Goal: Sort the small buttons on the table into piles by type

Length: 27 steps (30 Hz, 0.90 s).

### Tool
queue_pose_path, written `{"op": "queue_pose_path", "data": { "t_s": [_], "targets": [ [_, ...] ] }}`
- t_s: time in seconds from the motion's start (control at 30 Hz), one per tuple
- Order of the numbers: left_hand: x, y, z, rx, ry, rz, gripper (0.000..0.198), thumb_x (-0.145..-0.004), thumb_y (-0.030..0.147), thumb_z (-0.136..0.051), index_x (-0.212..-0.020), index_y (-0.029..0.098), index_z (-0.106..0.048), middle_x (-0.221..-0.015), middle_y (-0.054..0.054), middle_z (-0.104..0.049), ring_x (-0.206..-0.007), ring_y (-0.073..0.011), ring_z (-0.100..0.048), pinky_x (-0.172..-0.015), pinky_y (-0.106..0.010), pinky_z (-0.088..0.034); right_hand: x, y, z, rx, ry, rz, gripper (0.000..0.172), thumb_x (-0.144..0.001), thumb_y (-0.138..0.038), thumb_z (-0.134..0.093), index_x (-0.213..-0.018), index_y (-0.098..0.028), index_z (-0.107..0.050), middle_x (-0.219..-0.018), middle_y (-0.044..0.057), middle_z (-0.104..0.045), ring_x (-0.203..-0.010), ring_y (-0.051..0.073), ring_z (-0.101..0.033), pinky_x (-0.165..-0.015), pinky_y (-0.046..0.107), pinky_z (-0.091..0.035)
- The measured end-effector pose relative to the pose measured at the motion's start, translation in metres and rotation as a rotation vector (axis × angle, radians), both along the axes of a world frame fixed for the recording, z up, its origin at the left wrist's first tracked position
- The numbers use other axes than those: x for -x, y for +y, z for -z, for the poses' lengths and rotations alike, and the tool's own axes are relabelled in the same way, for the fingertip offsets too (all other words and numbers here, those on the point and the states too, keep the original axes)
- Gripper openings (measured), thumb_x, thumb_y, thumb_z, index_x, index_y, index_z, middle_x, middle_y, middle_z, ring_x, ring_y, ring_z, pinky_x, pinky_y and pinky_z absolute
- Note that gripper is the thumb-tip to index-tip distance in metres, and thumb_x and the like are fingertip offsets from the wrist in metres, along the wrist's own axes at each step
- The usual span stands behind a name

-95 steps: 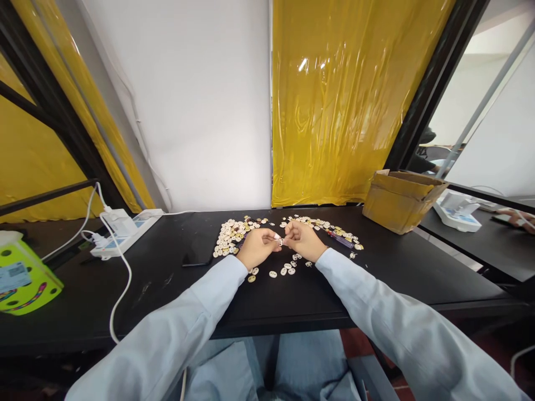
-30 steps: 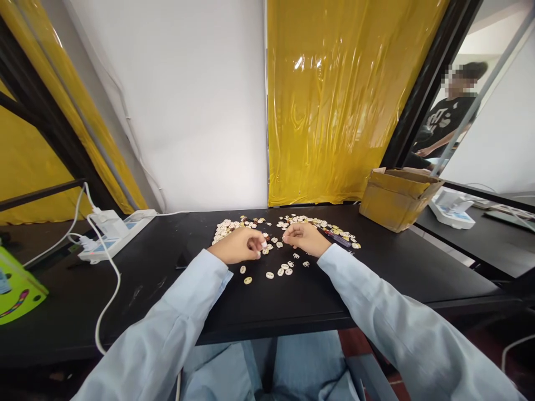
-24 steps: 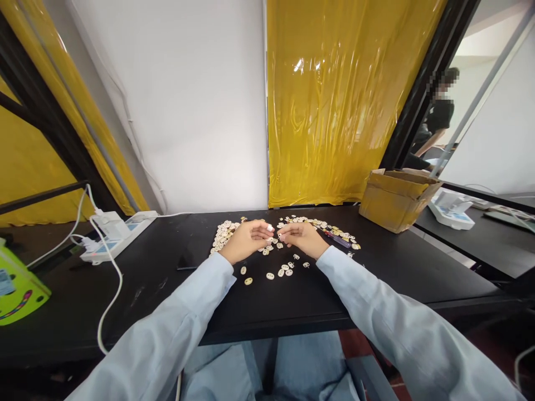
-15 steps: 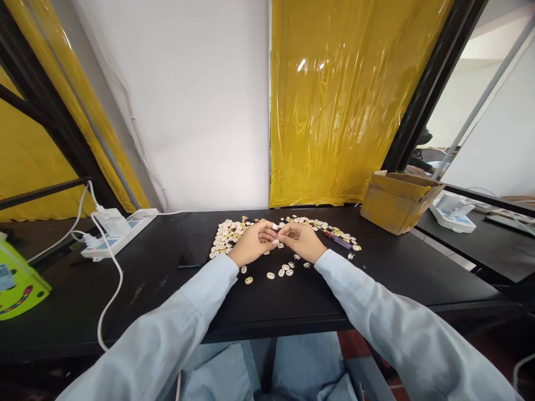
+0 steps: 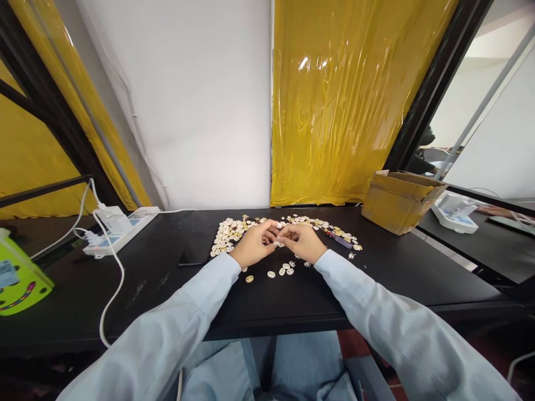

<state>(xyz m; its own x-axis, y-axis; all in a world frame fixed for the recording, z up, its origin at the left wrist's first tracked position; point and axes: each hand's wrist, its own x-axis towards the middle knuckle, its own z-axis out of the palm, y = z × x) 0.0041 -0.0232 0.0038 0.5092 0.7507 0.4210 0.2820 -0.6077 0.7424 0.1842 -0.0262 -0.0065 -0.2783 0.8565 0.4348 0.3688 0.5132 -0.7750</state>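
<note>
Left hand point(image 5: 254, 249) and right hand point(image 5: 304, 243) are pressing fingertip to fingertip, both pinching one small pale disc point(image 5: 278, 243) just above the loose discs point(image 5: 284, 270) lying midway along the tabletop's point(image 5: 376, 278) far edge.

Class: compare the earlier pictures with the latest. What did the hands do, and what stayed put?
The left hand, a second ago down on the small cream-white round discs on the black table, lifted and moved right to meet the right hand. Their fingertips now touch; whatever they pinch is too small to tell. The right hand, discs, brown cardboard box and white power strip stayed.
</note>
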Motion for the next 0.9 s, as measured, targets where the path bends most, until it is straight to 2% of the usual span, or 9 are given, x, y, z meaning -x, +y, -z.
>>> {"op": "queue_pose_path", "data": {
  "t_s": [0.2, 0.4, 0.67, 0.9],
  "targets": [
    [0.0010, 0.0042, 0.0053, 0.042, -0.041, -0.017, 0.042, -0.071, 0.012, -0.064, -0.111, 0.017, -0.051, -0.101, -0.008, -0.065, -0.077, -0.0130, -0.063, -0.073, -0.028, -0.052, 0.0011, -0.0017, -0.0013, -0.039, 0.003, 0.010, 0.006, -0.074, -0.020, -0.061, -0.074, -0.015, -0.066, -0.066, 0.002, -0.065, -0.055, 0.011, -0.055, -0.055, 0.024, -0.045],
    [-0.0008, 0.0024, 0.0034, 0.056, -0.079, -0.034, 0.042, -0.071, 0.014, -0.067, -0.110, 0.017, -0.052, -0.100, -0.008, -0.063, -0.077, -0.0128, -0.062, -0.073, -0.028, -0.053, 0.0013, -0.0025, -0.0008, -0.058, -0.036, -0.011, 0.007, -0.074, -0.021, -0.063, -0.074, -0.016, -0.068, -0.065, 0.001, -0.065, -0.055, 0.011, -0.055, -0.055, 0.024, -0.045],
    [-0.0017, 0.0020, -0.0040, 0.318, -0.313, -0.100, 0.047, -0.061, 0.016, -0.079, -0.102, 0.013, -0.056, -0.099, -0.009, -0.063, -0.087, -0.0160, -0.063, -0.075, -0.029, -0.053, -0.0005, 0.0037, 0.0026, 0.089, 0.141, -0.008, 0.012, -0.071, -0.026, -0.068, -0.074, -0.015, -0.067, -0.067, 0.004, -0.067, -0.061, 0.014, -0.061, -0.062, 0.028, -0.050],
    [0.0000, -0.0018, -0.0039, 0.511, -0.372, -0.075, 0.056, -0.058, 0.015, -0.082, -0.106, 0.014, -0.054, -0.080, -0.006, -0.070, -0.071, -0.0175, -0.067, -0.066, -0.030, -0.053, 0.0006, 0.0030, 0.0023, 0.143, 0.196, -0.050, 0.013, -0.069, -0.026, -0.069, -0.074, -0.014, -0.067, -0.061, 0.002, -0.065, -0.054, 0.012, -0.058, -0.058, 0.027, -0.049]
  ]
}}
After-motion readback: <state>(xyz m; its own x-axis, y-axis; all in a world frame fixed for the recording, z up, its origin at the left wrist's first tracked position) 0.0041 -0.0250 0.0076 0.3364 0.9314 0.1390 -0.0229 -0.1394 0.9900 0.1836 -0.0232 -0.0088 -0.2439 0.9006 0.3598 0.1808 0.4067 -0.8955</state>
